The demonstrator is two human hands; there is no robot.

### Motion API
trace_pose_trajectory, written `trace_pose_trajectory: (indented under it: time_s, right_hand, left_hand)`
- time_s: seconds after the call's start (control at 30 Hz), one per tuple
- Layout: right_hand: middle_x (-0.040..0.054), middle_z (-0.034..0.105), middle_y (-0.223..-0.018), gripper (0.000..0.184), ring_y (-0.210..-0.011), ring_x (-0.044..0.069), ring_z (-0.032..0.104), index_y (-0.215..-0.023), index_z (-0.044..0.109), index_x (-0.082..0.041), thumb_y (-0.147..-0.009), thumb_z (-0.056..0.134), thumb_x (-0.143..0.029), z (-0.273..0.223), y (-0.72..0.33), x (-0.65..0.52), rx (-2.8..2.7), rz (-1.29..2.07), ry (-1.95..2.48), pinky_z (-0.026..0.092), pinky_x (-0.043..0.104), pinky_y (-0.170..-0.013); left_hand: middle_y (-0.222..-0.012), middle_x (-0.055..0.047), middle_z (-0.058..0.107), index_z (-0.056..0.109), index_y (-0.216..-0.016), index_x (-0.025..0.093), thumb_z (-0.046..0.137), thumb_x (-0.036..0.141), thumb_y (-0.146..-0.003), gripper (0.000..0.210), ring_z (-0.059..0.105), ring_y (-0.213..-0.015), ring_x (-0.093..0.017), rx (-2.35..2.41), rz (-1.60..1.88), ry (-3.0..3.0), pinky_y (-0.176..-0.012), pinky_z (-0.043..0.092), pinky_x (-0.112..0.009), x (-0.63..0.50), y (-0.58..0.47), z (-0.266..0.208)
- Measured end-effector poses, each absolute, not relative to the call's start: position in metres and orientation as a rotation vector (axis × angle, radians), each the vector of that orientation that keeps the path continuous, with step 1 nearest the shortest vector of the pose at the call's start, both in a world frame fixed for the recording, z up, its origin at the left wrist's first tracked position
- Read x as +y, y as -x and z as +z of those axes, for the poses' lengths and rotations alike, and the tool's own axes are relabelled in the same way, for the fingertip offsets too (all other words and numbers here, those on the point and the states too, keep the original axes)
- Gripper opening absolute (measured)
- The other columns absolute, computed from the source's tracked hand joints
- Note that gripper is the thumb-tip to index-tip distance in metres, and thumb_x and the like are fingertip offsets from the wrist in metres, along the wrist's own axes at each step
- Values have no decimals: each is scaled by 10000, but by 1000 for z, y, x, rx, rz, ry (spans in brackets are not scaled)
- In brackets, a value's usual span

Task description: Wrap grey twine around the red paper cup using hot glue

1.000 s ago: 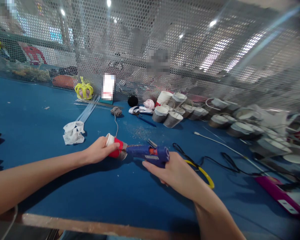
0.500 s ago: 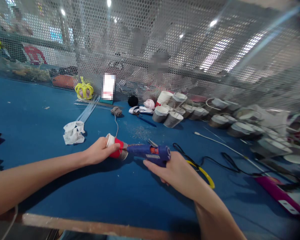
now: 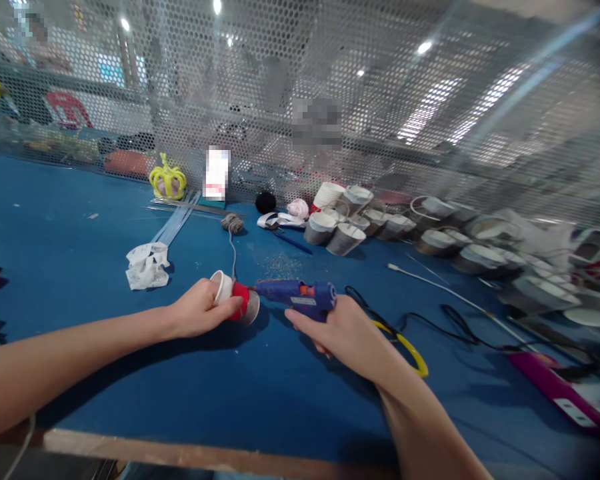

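Observation:
Tilted on its side, a red and white paper cup [image 3: 239,301] is gripped by my left hand [image 3: 199,309], the thumb lying along its red wall. Grey yarn covers the cup's base end, and a strand runs from there back to a small grey yarn ball [image 3: 233,223]. My right hand [image 3: 344,327] is wrapped around the handle of a blue glue gun [image 3: 295,294]. Its nozzle points left at the cup, close to the edge of the yarn; whether it touches I cannot tell.
Several grey-wrapped cups [image 3: 347,239] crowd the right rear by the perforated metal screen [image 3: 260,80]. Yellow-handled scissors [image 3: 413,353], a black cord and a purple power strip [image 3: 555,387] lie to the right. Crumpled paper [image 3: 148,265] and a yellow crown-shaped piece [image 3: 168,181] are on the left.
The cup has turned a little in my left hand, showing more of its yarn-covered end. The glue gun has shifted slightly up and left, its nozzle now at the cup's upper side.

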State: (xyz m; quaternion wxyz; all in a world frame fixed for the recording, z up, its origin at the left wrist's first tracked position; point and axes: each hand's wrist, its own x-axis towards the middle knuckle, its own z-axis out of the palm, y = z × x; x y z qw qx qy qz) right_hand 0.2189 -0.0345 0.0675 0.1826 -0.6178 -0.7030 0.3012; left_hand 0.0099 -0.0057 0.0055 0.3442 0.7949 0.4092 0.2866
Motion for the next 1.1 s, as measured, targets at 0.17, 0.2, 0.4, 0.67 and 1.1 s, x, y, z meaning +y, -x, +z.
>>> trace_pose_trajectory:
  time_s: [0.17, 0.2, 0.4, 0.67, 1.1]
  right_hand:
    - [-32, 451, -335, 287, -332, 88, 429, -520, 484, -167, -691, 516, -396, 69, -218, -32, -1990, 917, 1720, 367, 201, -371]
    - [-31, 453, -338, 287, -332, 87, 427, -524, 487, -166, -691, 516, -397, 69, -218, -31, -1987, 932, 1726, 369, 201, -372]
    - [-31, 462, -349, 279, -339, 87, 439, -558, 515, -152, -690, 515, -398, 66, -218, -27, -1985, 972, 1694, 369, 194, -371]
    - [-36, 462, -385, 284, -345, 74, 434, -584, 500, -143, -709, 506, -398, 60, -223, -18, -1957, 1007, 1595, 388, 205, -409]
    - [84, 623, -678, 318, -521, 103, 538, -668, 544, -109, -770, 408, -378, 47, -248, 44, -1816, 614, 1886, 407, 203, -505]
  left_hand:
    - [-516, 51, 325, 433, -549, 132, 343, 302, -796, 313, 280, -494, -64, 1041, 750, -2080, -448, 264, -170, -6, -10, 4]
    - [-515, 51, 327, 435, -547, 132, 343, 298, -795, 313, 281, -492, -63, 1039, 752, -2082, -446, 264, -170, -6, -10, 4]
    - [-504, 48, 336, 458, -546, 130, 366, 282, -781, 295, 281, -474, -63, 1061, 746, -2115, -429, 252, -177, -8, -10, 7]
    - [-512, 50, 336, 420, -541, 142, 350, 280, -791, 294, 293, -484, -65, 1055, 756, -2156, -442, 261, -173, -8, -11, 7]
    - [-505, 52, 286, 365, -518, 149, 347, 311, -795, 322, 267, -472, -66, 1092, 762, -2193, -446, 236, -191, -8, -10, 2]
